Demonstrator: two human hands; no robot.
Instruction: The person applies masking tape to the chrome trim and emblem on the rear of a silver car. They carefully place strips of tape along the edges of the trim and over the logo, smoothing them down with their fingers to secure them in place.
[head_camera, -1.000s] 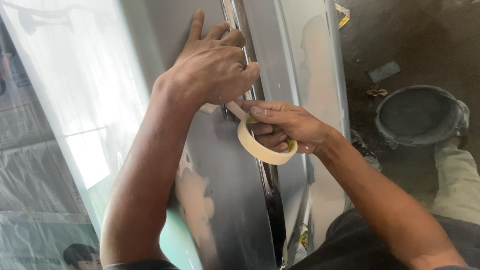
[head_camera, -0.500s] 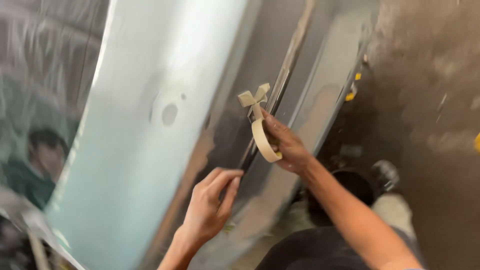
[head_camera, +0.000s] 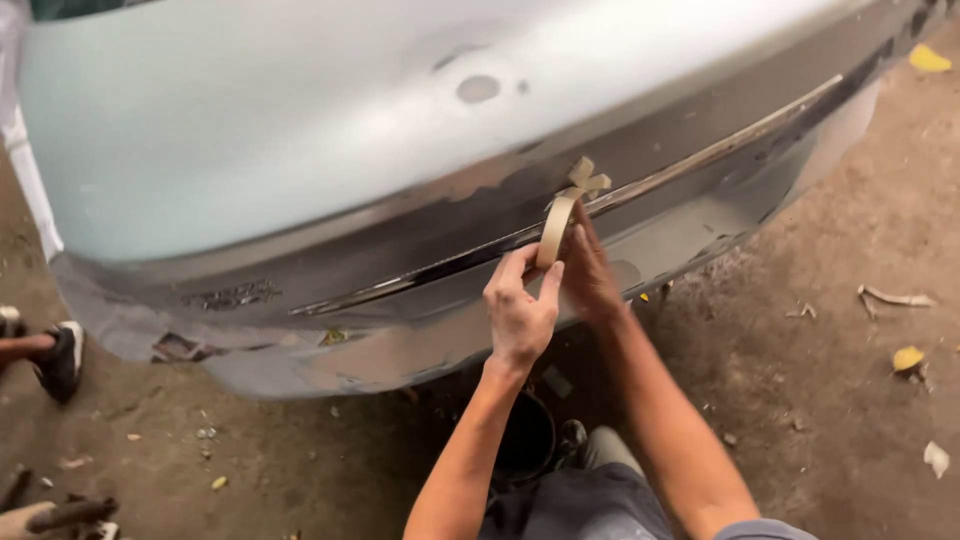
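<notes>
**Two hands on a roll of tape at the car's chrome strip**

We see a pale blue, sanded car body panel (head_camera: 300, 130) filling the upper part of the view, with a thin, long chrome trim strip (head_camera: 700, 160) running along its lower grey edge; our left hand (head_camera: 520, 310) and right hand (head_camera: 590, 275) meet just below the middle of that strip; the left hand pinches the lower rim of a beige roll of masking tape (head_camera: 553, 232) between thumb and forefinger, its other fingers curled in; the right hand lies directly behind the roll, fingers stretched upward against it, though we cannot tell how firmly it grips, since the left hand and the roll hide its fingertips; the roll stands on edge, tilted, and its crumpled loose end (head_camera: 585, 180) touches the chrome strip; a small round grey filler spot (head_camera: 478, 89) sits on the panel above, well apart from the hands; below our arms a dark round bucket (head_camera: 525, 440) stands on the dirt floor (head_camera: 850, 400); scattered yellow dry leaves (head_camera: 908, 357) lie near the floor's right edge; another person's dark shoe with a white sole (head_camera: 62, 355) shows at the left edge.
</notes>
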